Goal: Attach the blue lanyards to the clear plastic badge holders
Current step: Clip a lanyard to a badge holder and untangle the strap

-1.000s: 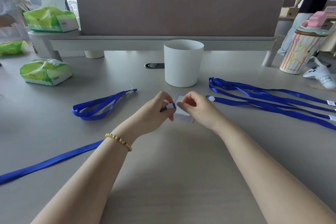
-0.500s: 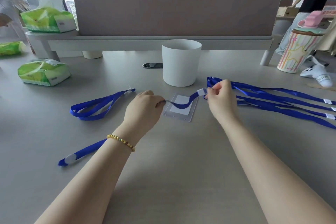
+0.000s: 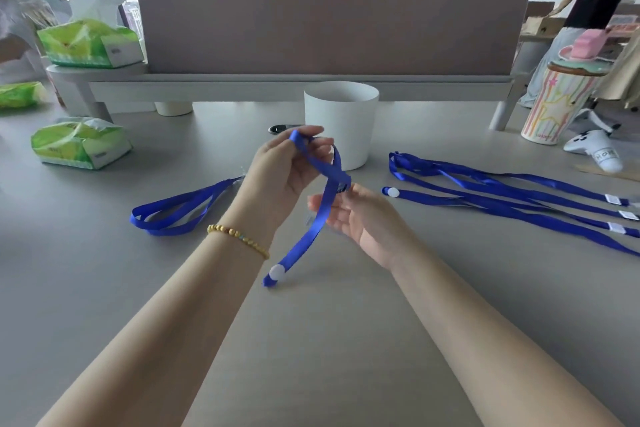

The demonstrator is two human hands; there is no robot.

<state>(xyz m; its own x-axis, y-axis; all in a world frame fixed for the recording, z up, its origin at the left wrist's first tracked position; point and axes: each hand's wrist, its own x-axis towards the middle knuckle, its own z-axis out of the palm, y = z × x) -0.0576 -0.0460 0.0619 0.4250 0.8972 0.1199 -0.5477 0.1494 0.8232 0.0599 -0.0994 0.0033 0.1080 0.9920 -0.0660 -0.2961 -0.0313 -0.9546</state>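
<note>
Looping above the grey table [image 3: 346, 340], a blue lanyard [image 3: 320, 211] is held up between both hands. The left hand [image 3: 284, 173] is raised, and the strap's upper bend is pinched between its thumb and fingertips, near the rim of a white cup [image 3: 341, 121] that stands behind. From that bend the strap curves down to the right hand [image 3: 360, 215], where a small dark piece at the strap is pinched at the fingertips; the remaining fingers of this hand are spread loosely. Whether a clear badge holder is held there cannot be told, since only a faint transparent shape is visible beside the strap. The loose tail of the lanyard hangs down toward the table and ends in a white round snap [image 3: 277, 272], which rests on or just above the surface.

A beaded bracelet [image 3: 239, 239] is worn on the left wrist. To the left, 1 folded lanyard [image 3: 173, 211] is laid on the table. To the right, a bundle of spare lanyards [image 3: 502, 191] with white tags is stretched out, well apart from the hands. 2 green tissue packs [image 3: 79, 142] are seen at the far left, and a striped cup [image 3: 554, 104] at the far right.
</note>
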